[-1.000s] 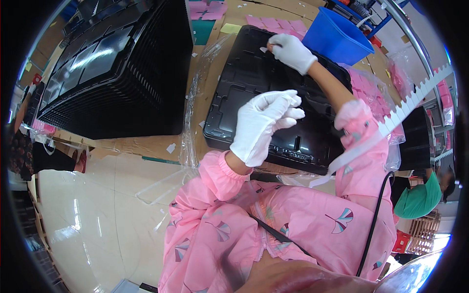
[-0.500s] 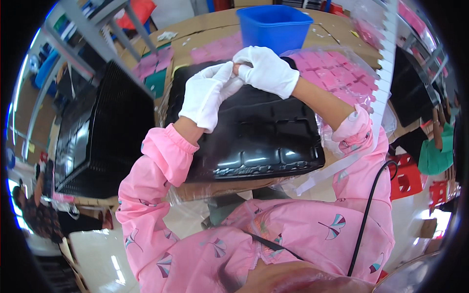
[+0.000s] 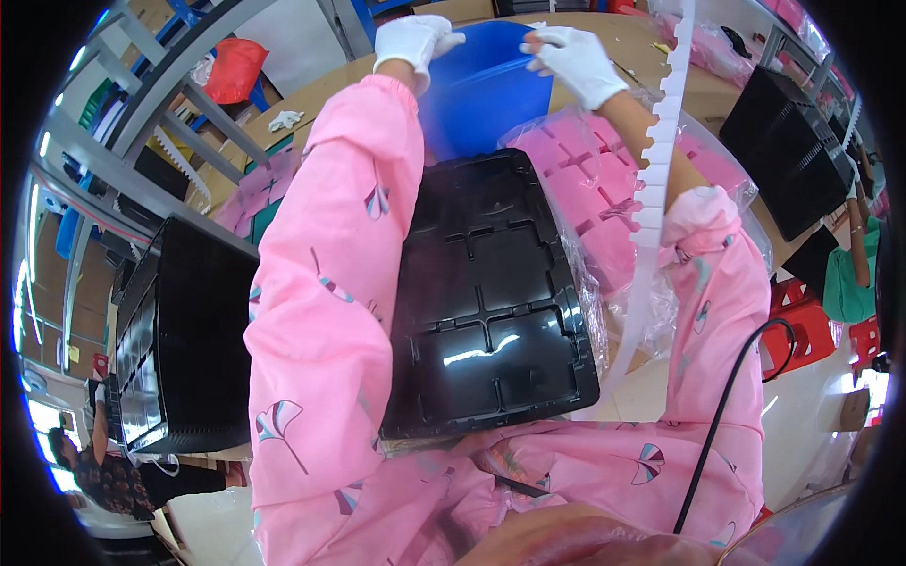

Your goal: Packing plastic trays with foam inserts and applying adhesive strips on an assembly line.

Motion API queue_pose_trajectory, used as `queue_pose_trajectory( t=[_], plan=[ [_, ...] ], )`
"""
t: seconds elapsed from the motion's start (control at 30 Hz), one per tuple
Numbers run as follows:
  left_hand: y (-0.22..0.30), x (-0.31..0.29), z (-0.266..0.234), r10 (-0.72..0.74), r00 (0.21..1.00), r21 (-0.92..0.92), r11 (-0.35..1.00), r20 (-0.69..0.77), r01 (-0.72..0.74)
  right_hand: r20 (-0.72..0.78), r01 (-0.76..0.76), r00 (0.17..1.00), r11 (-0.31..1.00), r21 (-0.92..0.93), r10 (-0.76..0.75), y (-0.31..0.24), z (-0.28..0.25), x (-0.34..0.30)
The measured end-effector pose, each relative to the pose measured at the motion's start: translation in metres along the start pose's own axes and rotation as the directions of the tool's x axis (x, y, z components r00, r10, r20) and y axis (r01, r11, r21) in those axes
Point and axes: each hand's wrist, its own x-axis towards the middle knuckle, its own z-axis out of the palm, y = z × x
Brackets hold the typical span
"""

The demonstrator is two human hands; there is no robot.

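Observation:
My left hand (image 3: 413, 45), in a white glove, is beside the left rim of a blue plastic bin (image 3: 491, 108). Its fingers curl in and the thumb points right; whatever they may hold is hidden. On the bin's right side my gloved right hand (image 3: 580, 68) has its fingers apart, reaching over the rim, with a bare fingertip showing and nothing visible in them. A black moulded plastic tray (image 3: 491, 292) lies in front of me, its far edge close to the bin. My pink left sleeve covers part of its left side.
A tall black stack of trays (image 3: 198, 340) stands at the left, another black stack (image 3: 788, 151) at the far right. Pink sheets in clear plastic (image 3: 590, 179) lie right of the tray. A white notched strip (image 3: 656, 179) hangs before my right arm. Co-workers are at both sides.
My hands have parted from each other above the tray and moved forward to either side of the bin's rim. The view has shifted, showing more of the tray.

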Motion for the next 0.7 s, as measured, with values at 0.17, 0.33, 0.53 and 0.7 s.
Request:
queue_pose_trajectory(
  t=[0.17,0.33,0.53,0.7],
  plan=[
    [0.011,0.012,0.034,-0.286,0.92,-0.484,0.785,0.27,0.386,-0.105,-0.021,0.993,0.834,-0.551,-0.044,0.058,-0.056,-0.036],
    [-0.013,0.006,0.038,-0.302,0.943,-0.433,0.837,0.142,0.334,0.323,0.199,0.93,0.5,-0.843,0.175,0.033,-0.059,-0.075],
    [0.024,-0.026,0.001,-0.293,0.955,-0.758,0.612,0.047,0.225,0.47,0.21,0.862,0.712,-0.67,0.188,0.049,-0.03,-0.103],
    [0.065,-0.057,-0.041,-0.317,0.945,-0.876,0.429,0.083,0.221,0.565,0.408,0.803,0.517,-0.753,0.19,0.064,-0.007,-0.103]
  ],
)
